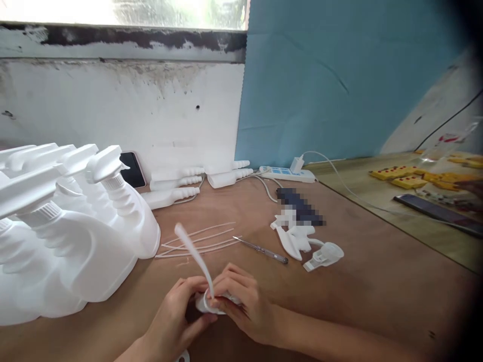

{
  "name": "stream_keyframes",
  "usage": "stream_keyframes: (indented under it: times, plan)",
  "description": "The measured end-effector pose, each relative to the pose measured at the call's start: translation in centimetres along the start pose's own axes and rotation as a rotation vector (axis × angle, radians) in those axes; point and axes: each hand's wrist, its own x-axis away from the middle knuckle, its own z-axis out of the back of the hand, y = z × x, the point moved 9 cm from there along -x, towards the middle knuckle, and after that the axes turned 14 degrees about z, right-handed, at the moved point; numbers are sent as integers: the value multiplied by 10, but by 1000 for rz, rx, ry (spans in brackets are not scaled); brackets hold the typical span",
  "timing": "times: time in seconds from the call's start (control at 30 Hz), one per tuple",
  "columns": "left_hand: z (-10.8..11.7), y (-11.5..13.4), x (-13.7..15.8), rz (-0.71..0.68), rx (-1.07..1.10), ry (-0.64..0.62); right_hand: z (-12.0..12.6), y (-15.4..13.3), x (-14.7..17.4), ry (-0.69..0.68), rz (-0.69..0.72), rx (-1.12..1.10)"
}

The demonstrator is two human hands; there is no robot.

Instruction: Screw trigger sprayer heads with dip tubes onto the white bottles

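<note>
My left hand [177,314] grips a white plastic sprayer part [203,303] from its left side, thumb below and fingers above. From that part a thin white tube [194,254] rises, leaning up to the left. My right hand [243,301] pinches the tube's lower end where it meets the part; the fingers hide much of the joint. Beyond my hands lie several loose thin tubes [206,247] and a screwdriver [262,250] with a clear handle. White sprayer pieces [298,236] and a translucent cap-like piece [325,255] rest to the right.
White spray bottles [101,241] with trigger heads stand grouped at left. A phone [133,170] leans behind them. White bottles [171,195] lie along the wall near a power strip [289,174] with a cable. Yellow pieces [407,176] and a dark phone-like slab [433,211] are on the right-hand table.
</note>
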Motion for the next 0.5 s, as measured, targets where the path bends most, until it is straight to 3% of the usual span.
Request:
stream_keyframes:
  times: [0.13, 0.2, 0.3, 0.37, 0.5]
  plan:
    - [1, -7, -7, 149, 132, -41, 26, 19, -27, 19, -86, 120]
    - [4, -6, -9, 182, 185, -43, 41, 47, -53, -10, -151, 303]
    - [11, -7, -11, 216, 294, -18, 39, 101, -99, -291, -80, 659]
    - [13, -11, -12, 234, 385, -17, 41, 146, -119, -436, -118, 891]
    - [16, -25, -14, 279, 559, -2, 44, 202, -144, -432, -102, 923]
